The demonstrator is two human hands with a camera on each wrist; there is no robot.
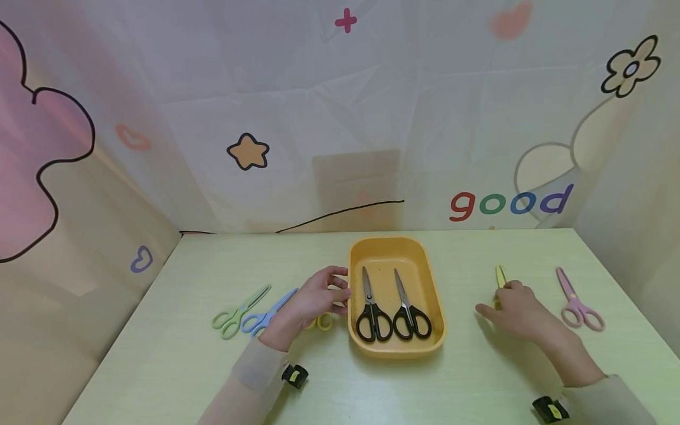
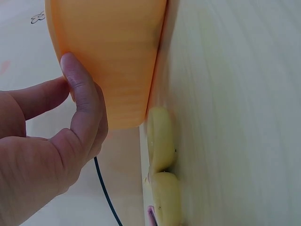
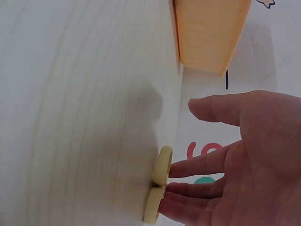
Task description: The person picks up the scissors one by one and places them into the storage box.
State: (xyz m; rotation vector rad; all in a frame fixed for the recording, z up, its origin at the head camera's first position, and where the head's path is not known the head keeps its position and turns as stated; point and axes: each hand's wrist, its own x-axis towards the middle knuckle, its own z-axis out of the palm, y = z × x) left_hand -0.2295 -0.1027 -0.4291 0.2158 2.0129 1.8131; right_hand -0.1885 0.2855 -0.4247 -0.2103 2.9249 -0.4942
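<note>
My left hand [image 1: 319,293] is at the left side of a yellow-orange plastic tray [image 1: 435,307]. Its thumb and curled fingers pinch the rim, as the left wrist view shows. Inside the tray lie black-handled scissors [image 1: 374,323] and a second black-handled pair [image 1: 412,321], blades pointing away. On the table to the right, my right hand [image 1: 523,310] is over yellow scissors [image 1: 500,276] and hides most of them. In the right wrist view, straight fingertips touch the yellow handle [image 3: 163,165], while the thumb stands apart.
Left of the tray lie green scissors [image 1: 229,321], blue scissors [image 1: 257,321] partly behind the left arm, and yellow scissors [image 1: 325,321] mostly hidden by it. Pink scissors [image 1: 576,307] lie at the far right. A printed curtain [image 1: 265,77] hangs behind the table.
</note>
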